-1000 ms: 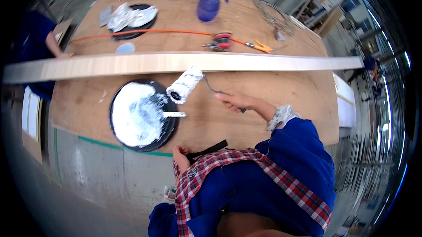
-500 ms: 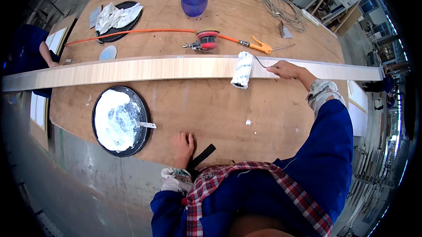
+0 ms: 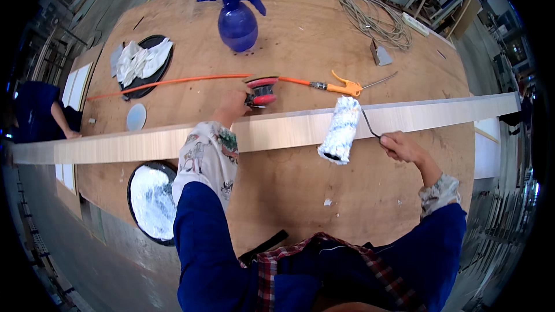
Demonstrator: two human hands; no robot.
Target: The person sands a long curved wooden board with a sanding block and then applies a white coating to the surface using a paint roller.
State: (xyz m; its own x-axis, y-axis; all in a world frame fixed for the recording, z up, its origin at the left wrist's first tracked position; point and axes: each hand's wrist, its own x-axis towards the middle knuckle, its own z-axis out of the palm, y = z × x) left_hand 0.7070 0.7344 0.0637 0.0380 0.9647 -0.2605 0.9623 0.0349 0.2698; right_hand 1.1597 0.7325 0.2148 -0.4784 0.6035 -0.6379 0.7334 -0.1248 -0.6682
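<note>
My right hand (image 3: 402, 148) is closed round the handle of a paint roller (image 3: 341, 130), whose fluffy white sleeve with blue flecks overlaps the right part of a long wood-grain board (image 3: 266, 130). Reaching across the board, my left hand (image 3: 232, 105) has its fingers closed at the left end of a red and black air sander (image 3: 263, 91); the grip is partly hidden. Below the board at left, a round black tray (image 3: 132, 199) holds white paste or paint, part of it hidden by my left sleeve.
Beyond the board lie an orange hose (image 3: 191, 80), a yellow air blow gun (image 3: 345, 87), a blue spray bottle (image 3: 238, 27), a white cloth (image 3: 139, 62) on a black lid, and a coiled cable (image 3: 376, 17). Another person's hand (image 3: 72, 134) rests by the board's left end.
My left hand has gone from the table's near edge across the board to the sander. My right hand still holds the roller, now nearer me. The view has shifted and tilted.
</note>
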